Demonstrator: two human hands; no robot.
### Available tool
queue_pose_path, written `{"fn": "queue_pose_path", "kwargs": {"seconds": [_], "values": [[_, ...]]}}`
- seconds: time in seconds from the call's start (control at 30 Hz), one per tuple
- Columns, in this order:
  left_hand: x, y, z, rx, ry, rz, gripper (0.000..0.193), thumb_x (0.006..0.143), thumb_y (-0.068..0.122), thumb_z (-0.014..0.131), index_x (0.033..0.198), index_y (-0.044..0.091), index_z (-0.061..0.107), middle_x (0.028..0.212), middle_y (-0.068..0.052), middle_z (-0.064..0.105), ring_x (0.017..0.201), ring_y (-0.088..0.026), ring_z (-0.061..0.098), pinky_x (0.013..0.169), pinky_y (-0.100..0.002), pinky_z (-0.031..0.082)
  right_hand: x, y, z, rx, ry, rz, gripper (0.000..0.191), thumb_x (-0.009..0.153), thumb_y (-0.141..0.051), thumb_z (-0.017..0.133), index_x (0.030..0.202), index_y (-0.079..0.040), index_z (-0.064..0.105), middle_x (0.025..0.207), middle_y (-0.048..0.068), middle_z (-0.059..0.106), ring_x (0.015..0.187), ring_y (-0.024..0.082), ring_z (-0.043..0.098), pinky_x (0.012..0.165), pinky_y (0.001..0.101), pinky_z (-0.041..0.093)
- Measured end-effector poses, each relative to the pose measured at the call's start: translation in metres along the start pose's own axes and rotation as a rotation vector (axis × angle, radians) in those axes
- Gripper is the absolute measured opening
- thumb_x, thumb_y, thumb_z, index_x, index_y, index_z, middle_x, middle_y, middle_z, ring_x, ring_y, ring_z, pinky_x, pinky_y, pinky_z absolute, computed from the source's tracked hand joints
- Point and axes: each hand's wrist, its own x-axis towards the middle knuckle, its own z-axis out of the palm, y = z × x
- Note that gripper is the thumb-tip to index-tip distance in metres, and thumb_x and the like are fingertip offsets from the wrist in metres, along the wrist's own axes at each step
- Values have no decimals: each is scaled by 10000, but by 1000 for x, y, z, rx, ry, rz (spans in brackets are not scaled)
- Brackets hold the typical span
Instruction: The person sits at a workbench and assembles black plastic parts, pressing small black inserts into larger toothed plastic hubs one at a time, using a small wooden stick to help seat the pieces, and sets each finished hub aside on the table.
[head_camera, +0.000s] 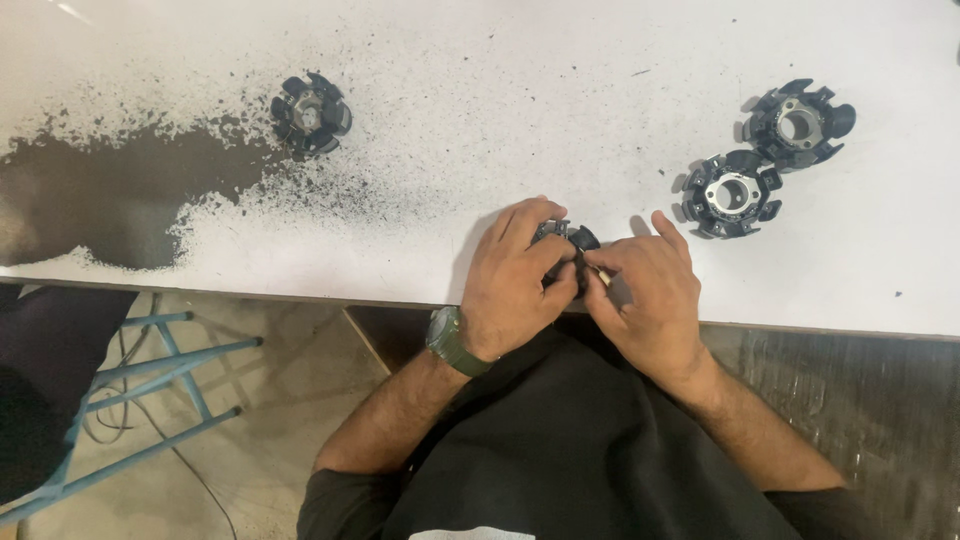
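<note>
Both the left hand (515, 285) and right hand (645, 300) pinch a black slotted ring part (565, 240) at the near edge of a white worktable (500, 120) dusted with black powder (110, 195); a blue metal frame (150, 390) stands on the floor below.

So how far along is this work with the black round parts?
Hard to say what is finished: two black ring parts lie together at the right, apart from the hands. In hand: the left hand and right hand both grip one black part at the table edge. One more part sits alone among dark specks.
</note>
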Motion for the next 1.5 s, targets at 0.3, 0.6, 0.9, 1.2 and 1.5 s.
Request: {"fn": "queue_pose_path", "kwargs": {"seconds": [0.3, 0.6, 0.9, 1.2, 1.5], "values": [[-1, 0, 17, 30, 78, -56, 129, 841, 103, 750, 885, 51, 641, 1241, -91, 617, 1108, -297, 612, 965, -463, 502, -10, 7, 1, 52, 72, 11, 243, 857, 3, 766, 1059, -65, 649, 994, 58, 712, 987, 240, 716, 1207, 552, 436], [-4, -1, 23, 75, 85, -34, 123, 812, 80, 698, 893, 31, 619, 1230, -112, 600, 1095, -310, 604, 974, -495, 474, -11, 4, 2, 54, 62, -21, 271, 846, 4, 780, 1066, -74, 643, 1023, 62, 710, 1025, 246, 695, 1195, 543, 422], [-8, -1, 19, 48, 94, -52, 118, 813, 70, 694, 889, 30, 613, 1233, -107, 608, 1078, -308, 606, 949, -476, 477, -7, -4, 4, -58, 53, -71, 262, 840, 6, 806, 1046, -83, 671, 1006, 54, 694, 998, 244, 679, 1175, 533, 442], [-10, -5, 18, 25, 108, -48, 128, 814, 68, 710, 832, 43, 586, 1225, -110, 626, 1055, -290, 621, 930, -449, 502, -3, -10, -2, -94, -25, -61, 254, 832, 4, 798, 1037, -86, 678, 967, 47, 690, 966, 247, 668, 1164, 535, 453], [-7, -3, -30, 116, 158, -25, 187, 846, 135, 774, 948, 65, 634, 1255, -131, 630, 1130, -315, 628, 935, -448, 512, -13, 0, -10, 32, 178, -14, 209, 933, -11, 740, 1101, -53, 622, 1059, 90, 696, 1068, 311, 695, 1196, 542, 436]]}}
